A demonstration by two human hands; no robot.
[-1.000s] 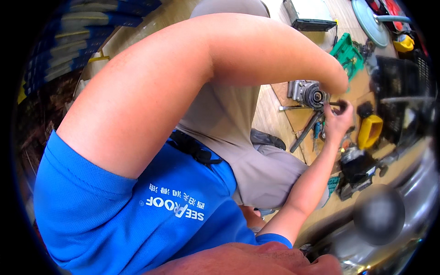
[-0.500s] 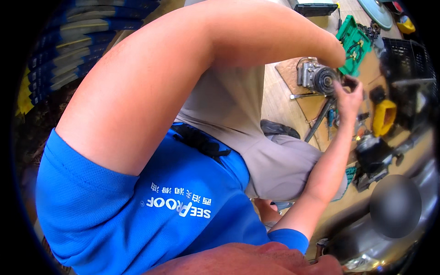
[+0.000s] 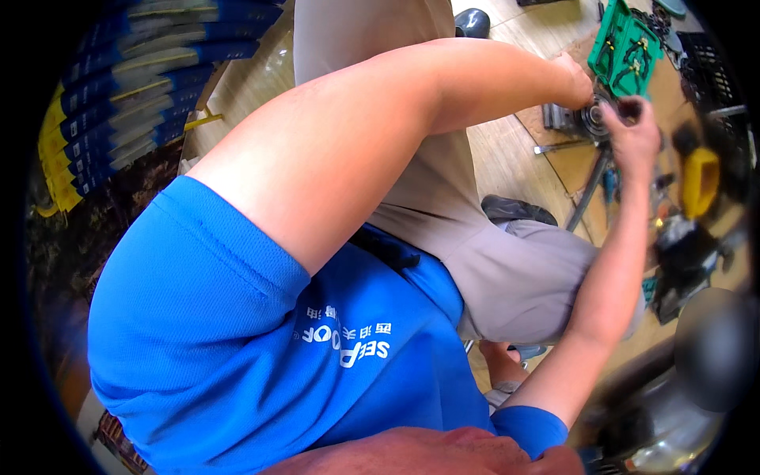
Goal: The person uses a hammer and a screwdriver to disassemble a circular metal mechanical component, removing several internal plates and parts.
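Observation:
A metal compressor point(image 3: 558, 119) with a round black pulley point(image 3: 594, 119) lies on a brown board at the upper right. My left hand point(image 3: 575, 82) reaches over it from above, its fingers curled down at the pulley's upper edge; what they grip is hidden. At the pulley's right side, my right hand point(image 3: 636, 136) has its thumb against the face and its fingers bent round, with something dark and blurred between them. A slim metal tool point(image 3: 560, 147) rests just below the compressor, and a long dark bar point(image 3: 587, 191) slants below the pulley.
Just beyond my hands stands an open green tool case point(image 3: 629, 55) holding several pliers. To the right are a yellow tool-like object point(image 3: 700, 184), a black crate point(image 3: 704, 63) and blurred dark parts point(image 3: 687, 261). Stacked blue packages point(image 3: 134, 87) fill the left side.
The whole view has shifted, so the scene sits farther right. My left hand now shows more fully above the pulley, and my right hand stays curled close to it.

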